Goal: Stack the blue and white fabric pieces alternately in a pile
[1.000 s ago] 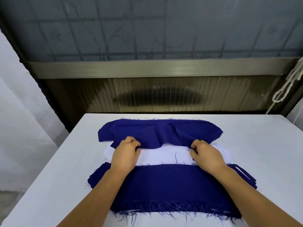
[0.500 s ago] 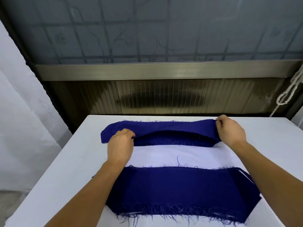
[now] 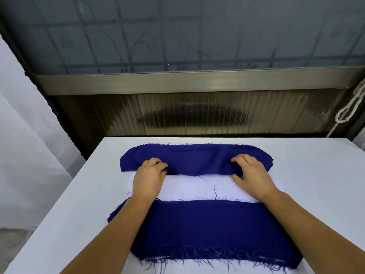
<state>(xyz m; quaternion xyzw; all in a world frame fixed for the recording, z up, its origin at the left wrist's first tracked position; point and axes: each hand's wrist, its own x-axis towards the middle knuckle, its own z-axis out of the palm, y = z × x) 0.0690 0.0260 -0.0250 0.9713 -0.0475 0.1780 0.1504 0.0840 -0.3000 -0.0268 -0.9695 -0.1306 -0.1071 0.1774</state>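
Note:
A dark blue fabric piece (image 3: 197,160) lies across the far part of the white table (image 3: 79,204), its near edge lifted a little. My left hand (image 3: 149,178) pinches that edge on the left and my right hand (image 3: 251,175) pinches it on the right. Under it a white fabric piece (image 3: 197,187) shows as a band between my hands. Nearer to me lies the pile topped by a wide blue fabric piece (image 3: 207,230) with frayed threads along its front edge; both forearms lie across it.
The table ends at a dark ribbed panel (image 3: 197,113) and a metal rail below a window. A white rope (image 3: 349,109) hangs at the right. White wall and floor lie beyond the table's left edge.
My right hand came back from the far right corner of the far blue piece to its near edge. The piece now lies flatter and its near edge sits closer to me.

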